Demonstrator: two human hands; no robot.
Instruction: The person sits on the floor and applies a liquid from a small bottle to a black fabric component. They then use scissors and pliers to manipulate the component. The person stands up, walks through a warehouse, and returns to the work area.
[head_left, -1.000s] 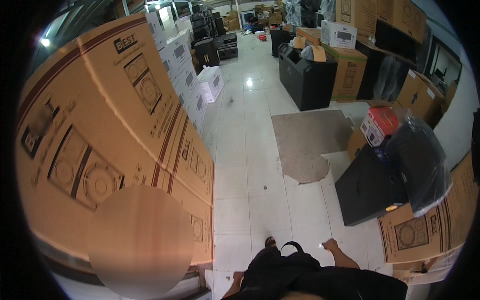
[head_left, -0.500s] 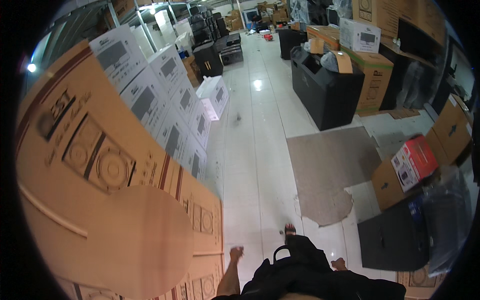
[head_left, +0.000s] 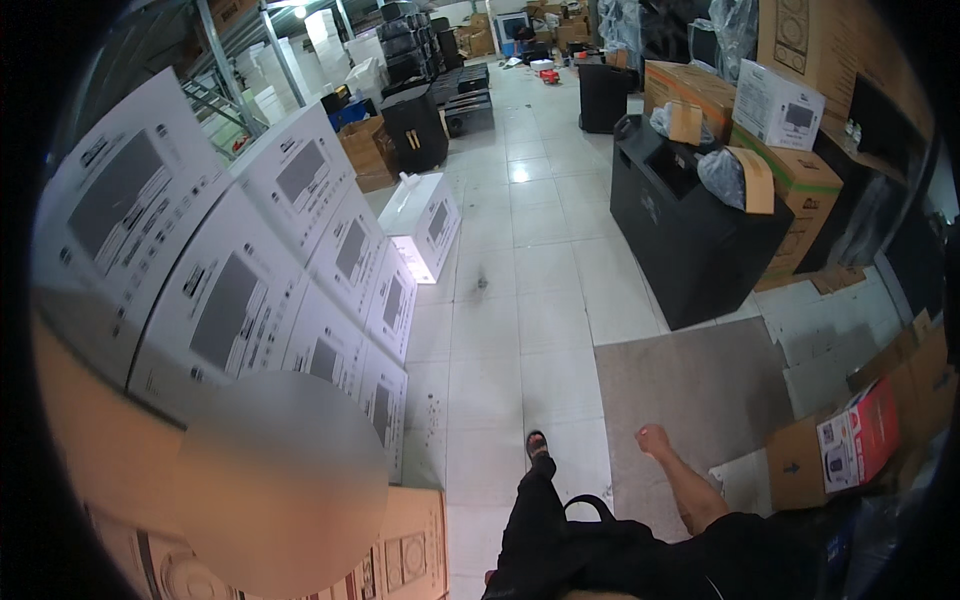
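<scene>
My right hand (head_left: 652,440) swings forward over the grey-brown cardboard sheet (head_left: 690,385) on the floor. Its fingers are curled in, and I see nothing in them. Only a sliver of my left hand (head_left: 489,576) shows at the lower edge beside my black clothing, so its fingers are hidden. Neither hand touches any of the goods around me. One sandalled foot (head_left: 537,444) is out in front on the white tiles.
White printed cartons (head_left: 225,310) are stacked on the left, above brown cartons (head_left: 415,545). A single white carton (head_left: 425,230) stands beyond them. On the right are a large black cabinet (head_left: 690,230), a red-and-white box (head_left: 860,435) and open brown cardboard (head_left: 795,465). The tiled aisle (head_left: 520,270) runs ahead.
I have walked forward along the aisle; the white stack and black cabinet are nearer. My right hand has swung forward, and my left hand has dropped back almost out of view.
</scene>
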